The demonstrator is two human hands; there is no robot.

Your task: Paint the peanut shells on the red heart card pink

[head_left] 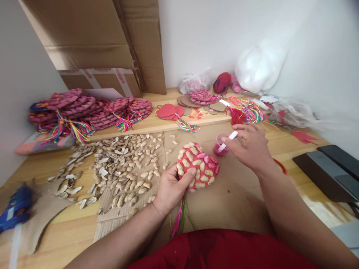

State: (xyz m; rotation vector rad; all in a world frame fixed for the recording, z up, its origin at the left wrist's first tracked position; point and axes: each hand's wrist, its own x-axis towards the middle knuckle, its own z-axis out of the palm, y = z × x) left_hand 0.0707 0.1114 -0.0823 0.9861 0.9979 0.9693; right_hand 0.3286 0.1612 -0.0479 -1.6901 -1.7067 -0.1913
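My left hand [175, 185] grips a red heart-shaped plaque [198, 166] covered with glued-on peanuts, thumb on its front. Several peanuts at its upper right are painted pink; the others are bare tan. Coloured strings [179, 218] hang below it. Between the fingers and thumb of my right hand [249, 144] is a slim white-handled brush [227, 141], slanting down into a small clear cup [218, 151] of magenta paint. The brush's tip is hidden in the cup, which stands just right of the plaque.
Loose peanuts and shells [123, 168] spread over cardboard at left, near a blue glue gun [17, 205]. Finished pink plaques [67, 104] are stacked on the back ledge, alongside red heart cutouts [169, 112] and yarn [222, 83]. A dark device [328, 175] lies at right.
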